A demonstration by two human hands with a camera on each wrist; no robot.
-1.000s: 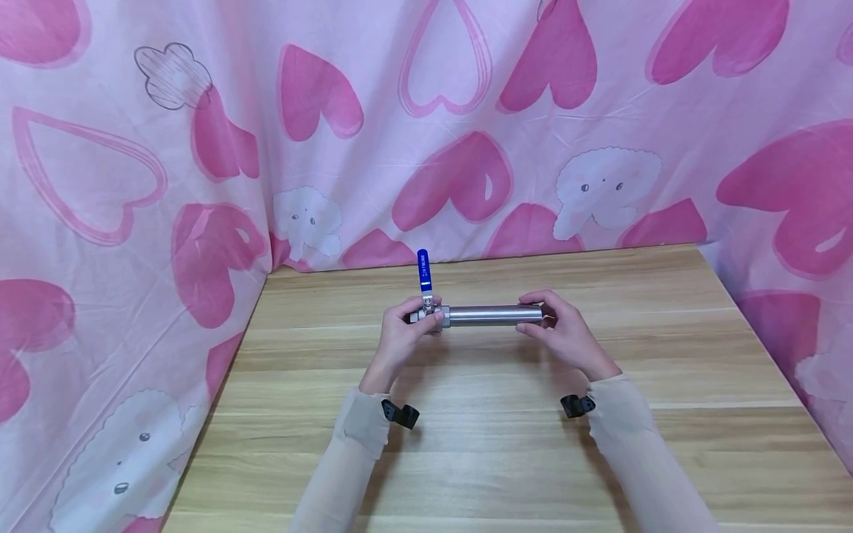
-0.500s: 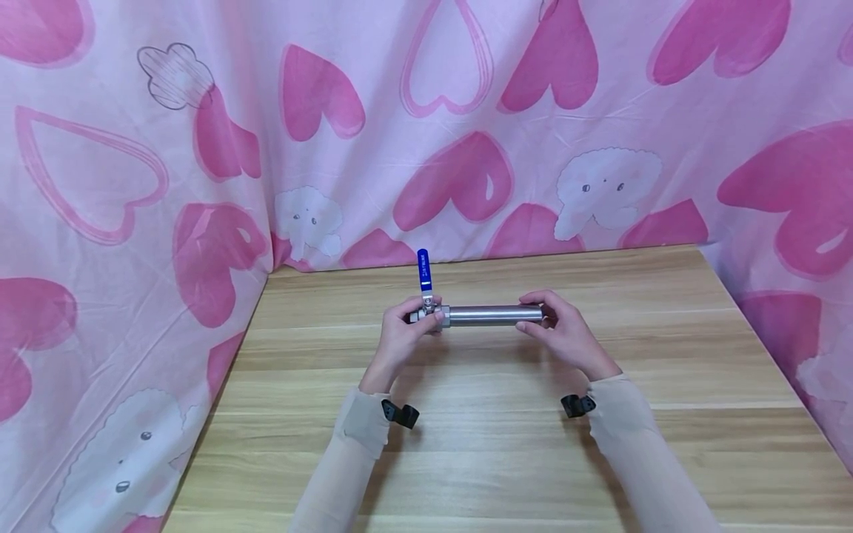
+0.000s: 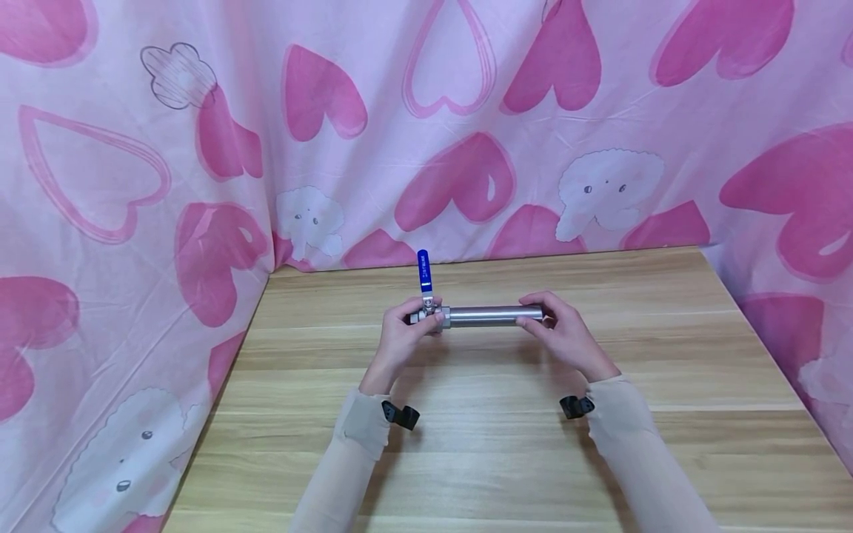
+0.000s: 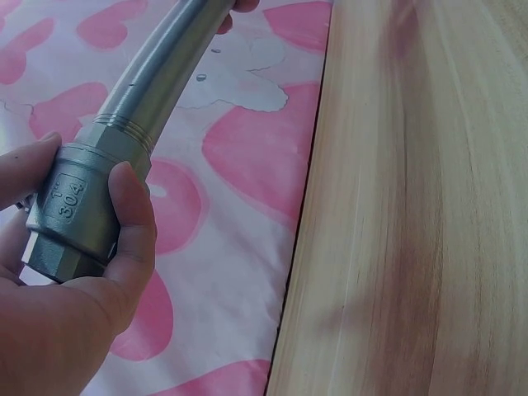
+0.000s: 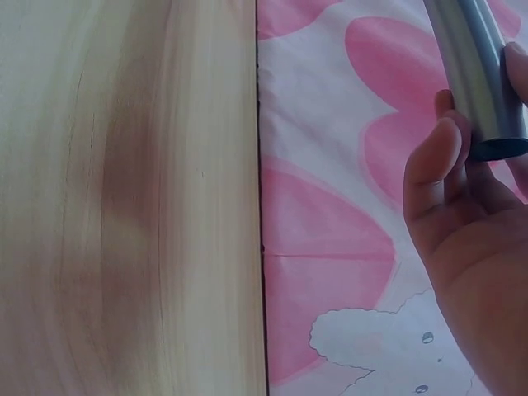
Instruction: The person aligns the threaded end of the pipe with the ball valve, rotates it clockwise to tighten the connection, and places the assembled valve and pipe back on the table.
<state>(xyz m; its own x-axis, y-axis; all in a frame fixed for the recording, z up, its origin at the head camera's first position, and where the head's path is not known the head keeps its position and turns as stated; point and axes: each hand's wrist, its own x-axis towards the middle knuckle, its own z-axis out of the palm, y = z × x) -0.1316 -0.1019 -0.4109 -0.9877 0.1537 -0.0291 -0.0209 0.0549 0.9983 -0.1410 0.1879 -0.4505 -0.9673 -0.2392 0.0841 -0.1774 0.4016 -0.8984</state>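
Note:
A steel ball valve [image 4: 73, 202] with a blue lever handle [image 3: 424, 271] is joined to a smooth metal pipe [image 3: 489, 316]. My left hand [image 3: 402, 331] grips the valve body, thumb on the near side and fingers beyond. In the left wrist view, "1" and "304" stand on the valve's casting, and a few threads show where pipe and valve meet. At the other end my right hand [image 3: 565, 332] holds the pipe between thumb and fingers. The pipe's open end [image 5: 499, 149] faces the right palm. Valve and pipe are held level above the table, the lever pointing away from me.
A wood-grain table [image 3: 480, 444] lies beneath both hands. Pink curtains [image 3: 453, 178] printed with hearts and white fluffy characters hang along its back, left and right sides. Small black cameras [image 3: 402, 415] are strapped at both wrists, over pale sleeves [image 3: 653, 444].
The right thumb has moved up slightly on the pipe. Valve, pipe and left hand stay where they were; the head view has shifted very slightly.

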